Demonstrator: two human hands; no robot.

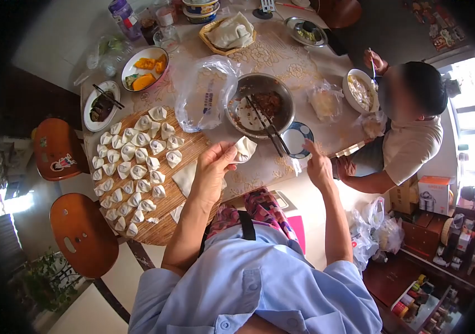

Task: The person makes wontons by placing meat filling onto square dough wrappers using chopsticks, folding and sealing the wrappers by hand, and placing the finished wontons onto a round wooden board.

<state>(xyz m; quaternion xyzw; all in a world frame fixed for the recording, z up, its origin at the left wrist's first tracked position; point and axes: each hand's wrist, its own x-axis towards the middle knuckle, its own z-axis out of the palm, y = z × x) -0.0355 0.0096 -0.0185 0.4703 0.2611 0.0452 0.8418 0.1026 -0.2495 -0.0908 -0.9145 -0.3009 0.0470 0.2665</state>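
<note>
My left hand (215, 161) pinches a folded wonton (245, 149) between thumb and fingers, in front of the metal bowl. My right hand (320, 167) has its index finger stretched out at the rim of a small blue-patterned dish (297, 133); the other fingers look curled, and I see nothing in them. The metal bowl (238, 127) contains reddish-brown filling, and a pair of chopsticks (271, 133) leans across it. To the left, rows of folded wontons (128, 151) lie on a round wooden board (184, 136). A pale stack of wrappers (184, 178) rests near my left wrist.
Beyond the board are a dark-food plate (89, 118) and a pumpkin bowl (127, 69). A clear plastic bag (204, 92) lies beside the metal bowl. At right, another person (415, 133) eats from a white bowl (348, 92). Two chairs (84, 234) stand left.
</note>
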